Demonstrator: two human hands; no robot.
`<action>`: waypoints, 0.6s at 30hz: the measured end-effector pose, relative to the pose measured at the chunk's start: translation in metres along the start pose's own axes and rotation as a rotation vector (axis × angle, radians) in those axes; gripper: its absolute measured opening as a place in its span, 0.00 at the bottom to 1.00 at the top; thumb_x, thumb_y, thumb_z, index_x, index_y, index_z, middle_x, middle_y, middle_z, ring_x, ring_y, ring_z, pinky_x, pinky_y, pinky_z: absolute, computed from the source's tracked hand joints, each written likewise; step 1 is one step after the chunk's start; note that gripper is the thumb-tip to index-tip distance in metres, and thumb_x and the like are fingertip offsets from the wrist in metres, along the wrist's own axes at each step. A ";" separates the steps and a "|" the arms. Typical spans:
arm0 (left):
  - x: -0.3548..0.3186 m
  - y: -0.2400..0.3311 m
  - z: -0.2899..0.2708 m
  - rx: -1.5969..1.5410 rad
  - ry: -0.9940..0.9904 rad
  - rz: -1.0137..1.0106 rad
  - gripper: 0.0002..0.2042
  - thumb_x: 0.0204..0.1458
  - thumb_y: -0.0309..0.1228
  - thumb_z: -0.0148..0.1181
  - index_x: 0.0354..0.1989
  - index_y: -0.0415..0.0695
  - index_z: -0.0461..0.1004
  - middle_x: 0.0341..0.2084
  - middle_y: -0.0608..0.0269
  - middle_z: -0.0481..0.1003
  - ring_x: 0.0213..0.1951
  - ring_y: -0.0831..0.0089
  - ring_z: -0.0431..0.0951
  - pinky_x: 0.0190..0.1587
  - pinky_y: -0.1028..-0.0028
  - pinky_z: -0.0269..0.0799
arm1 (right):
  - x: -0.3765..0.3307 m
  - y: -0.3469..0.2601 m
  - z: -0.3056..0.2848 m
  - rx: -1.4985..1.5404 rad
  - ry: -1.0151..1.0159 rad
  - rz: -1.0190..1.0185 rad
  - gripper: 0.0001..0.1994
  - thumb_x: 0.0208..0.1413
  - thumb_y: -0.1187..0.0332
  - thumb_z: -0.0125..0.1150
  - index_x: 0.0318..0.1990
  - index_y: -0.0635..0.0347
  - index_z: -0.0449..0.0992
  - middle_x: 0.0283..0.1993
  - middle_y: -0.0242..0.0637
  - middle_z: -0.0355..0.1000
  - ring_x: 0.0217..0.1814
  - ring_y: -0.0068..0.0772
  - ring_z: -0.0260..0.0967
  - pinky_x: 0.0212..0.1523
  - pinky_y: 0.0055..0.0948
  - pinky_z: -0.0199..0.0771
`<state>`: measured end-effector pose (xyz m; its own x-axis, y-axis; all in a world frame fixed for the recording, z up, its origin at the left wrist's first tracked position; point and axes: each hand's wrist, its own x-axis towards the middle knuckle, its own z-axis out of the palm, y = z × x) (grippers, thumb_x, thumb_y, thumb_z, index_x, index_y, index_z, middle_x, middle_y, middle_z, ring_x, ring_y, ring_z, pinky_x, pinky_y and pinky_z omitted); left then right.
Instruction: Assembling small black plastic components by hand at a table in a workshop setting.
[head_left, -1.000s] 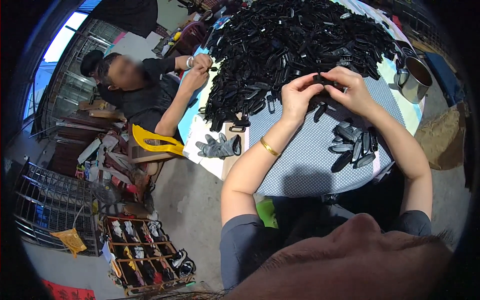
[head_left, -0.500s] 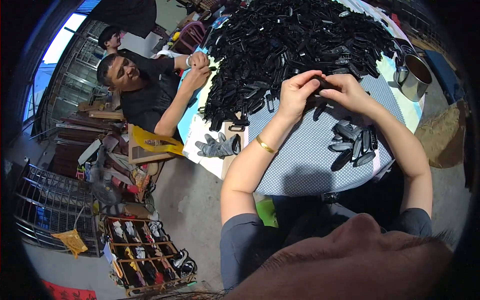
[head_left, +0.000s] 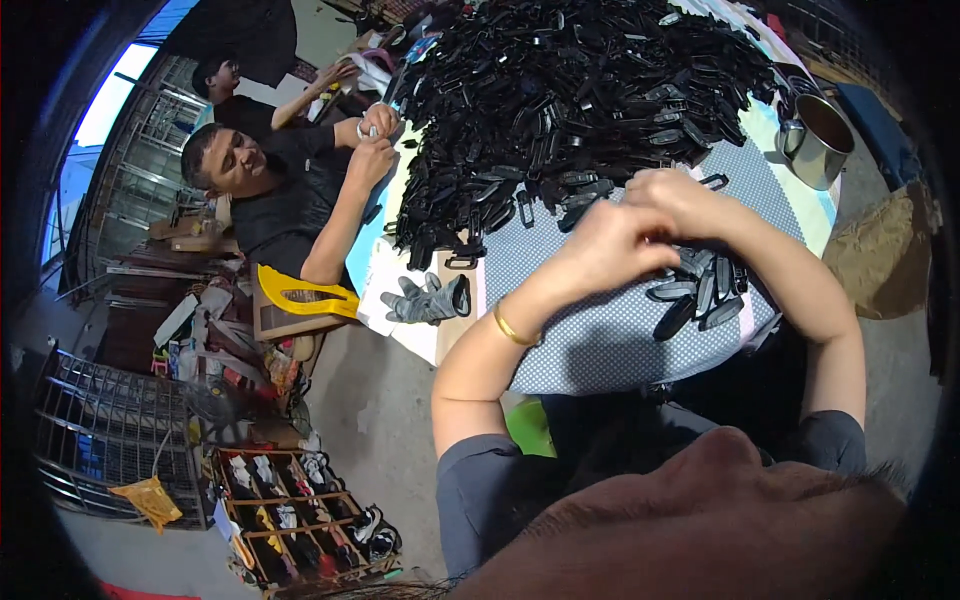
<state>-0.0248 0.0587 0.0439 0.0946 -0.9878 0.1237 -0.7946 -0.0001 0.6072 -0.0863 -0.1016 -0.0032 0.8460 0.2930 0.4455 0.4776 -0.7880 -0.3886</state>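
Note:
A big heap of black plastic buckle-like pieces (head_left: 560, 110) covers the far part of the table. Over the near edge of the heap, my right hand (head_left: 675, 203) has its fingers curled down; whatever they hold is hidden. My left hand (head_left: 615, 250) crosses just in front of it, fingers apart, with nothing visible in them. Behind my left hand's fingertips lies a small group of flat, oval black pieces (head_left: 705, 295), partly covered by the hand. Beside my right hand rests a black loop-shaped piece (head_left: 715, 182).
A grey work glove (head_left: 428, 298) lies at the table's left edge, near a yellow plastic bag (head_left: 305, 297). A metal pot (head_left: 822, 145) stands at the right edge. Across on the left, a co-worker (head_left: 290, 190) holds both hands together; another person (head_left: 235, 105) is behind.
My hands were together at the heap's edge around a dark piece. My left hand has come nearer and crossed toward the small group; my right has turned over the heap's edge.

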 end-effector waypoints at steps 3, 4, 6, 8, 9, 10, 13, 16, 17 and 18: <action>0.004 -0.003 0.014 -0.088 0.054 0.109 0.10 0.38 0.29 0.64 0.30 0.41 0.75 0.24 0.59 0.73 0.25 0.72 0.73 0.29 0.76 0.68 | 0.002 0.006 -0.009 0.012 0.030 0.163 0.12 0.36 0.72 0.57 0.33 0.62 0.74 0.33 0.43 0.71 0.35 0.44 0.69 0.36 0.36 0.68; 0.009 -0.012 0.016 -0.136 0.039 0.133 0.09 0.40 0.29 0.62 0.30 0.40 0.75 0.25 0.60 0.73 0.27 0.72 0.73 0.30 0.76 0.68 | -0.001 0.021 -0.010 -0.052 0.302 0.045 0.11 0.40 0.72 0.57 0.35 0.63 0.73 0.29 0.35 0.69 0.30 0.36 0.68 0.30 0.32 0.67; 0.024 -0.033 0.021 -0.199 0.205 0.110 0.07 0.43 0.28 0.59 0.30 0.39 0.75 0.25 0.60 0.73 0.28 0.72 0.74 0.30 0.76 0.68 | -0.011 0.035 -0.024 0.207 0.513 0.321 0.13 0.45 0.72 0.56 0.40 0.62 0.71 0.28 0.28 0.68 0.26 0.23 0.64 0.26 0.23 0.65; 0.033 -0.050 0.016 0.230 0.480 0.241 0.09 0.37 0.28 0.61 0.28 0.38 0.74 0.26 0.58 0.73 0.32 0.61 0.70 0.38 0.69 0.65 | -0.012 0.041 -0.038 0.550 0.573 0.539 0.15 0.47 0.71 0.55 0.45 0.60 0.68 0.28 0.25 0.65 0.25 0.13 0.57 0.22 0.15 0.59; 0.034 -0.056 0.018 0.313 0.541 0.221 0.10 0.36 0.27 0.62 0.30 0.38 0.74 0.26 0.57 0.72 0.33 0.60 0.69 0.39 0.68 0.65 | -0.014 0.044 -0.045 0.686 0.495 0.562 0.17 0.48 0.72 0.53 0.48 0.59 0.66 0.30 0.28 0.66 0.25 0.12 0.58 0.20 0.12 0.58; 0.035 -0.062 0.020 0.396 0.602 0.201 0.13 0.34 0.25 0.62 0.31 0.37 0.73 0.27 0.57 0.72 0.33 0.59 0.69 0.39 0.68 0.65 | -0.014 0.043 -0.044 0.684 0.497 0.560 0.17 0.48 0.72 0.53 0.48 0.59 0.66 0.30 0.28 0.66 0.25 0.12 0.58 0.20 0.12 0.58; 0.035 -0.071 0.023 0.486 0.491 0.121 0.15 0.33 0.24 0.62 0.33 0.37 0.71 0.27 0.56 0.71 0.33 0.58 0.68 0.39 0.67 0.65 | -0.013 0.037 -0.040 1.072 0.601 0.577 0.20 0.48 0.73 0.51 0.52 0.59 0.63 0.36 0.30 0.67 0.26 0.16 0.61 0.22 0.13 0.63; 0.038 -0.077 0.021 0.428 0.518 0.139 0.14 0.33 0.23 0.62 0.32 0.37 0.71 0.26 0.56 0.71 0.32 0.58 0.70 0.38 0.66 0.66 | -0.011 0.033 -0.037 1.179 0.600 0.620 0.21 0.48 0.72 0.54 0.52 0.60 0.64 0.37 0.31 0.68 0.28 0.16 0.63 0.24 0.14 0.65; 0.037 -0.079 0.021 0.428 0.519 0.137 0.14 0.33 0.23 0.62 0.32 0.37 0.71 0.26 0.56 0.71 0.32 0.58 0.70 0.38 0.66 0.66 | -0.010 0.031 -0.036 1.180 0.597 0.619 0.21 0.48 0.72 0.54 0.52 0.60 0.64 0.37 0.31 0.68 0.28 0.16 0.63 0.24 0.14 0.65; 0.037 -0.078 0.020 0.330 0.554 0.104 0.14 0.34 0.23 0.62 0.33 0.38 0.71 0.25 0.55 0.71 0.31 0.59 0.71 0.36 0.67 0.67 | -0.009 0.029 -0.035 1.200 0.615 0.677 0.20 0.49 0.70 0.52 0.52 0.59 0.64 0.37 0.31 0.69 0.26 0.15 0.62 0.24 0.14 0.64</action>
<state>0.0292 0.0190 -0.0147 0.2325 -0.7587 0.6086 -0.9502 -0.0438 0.3084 -0.0880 -0.1461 0.0099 0.8963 -0.4397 0.0582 0.2117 0.3089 -0.9272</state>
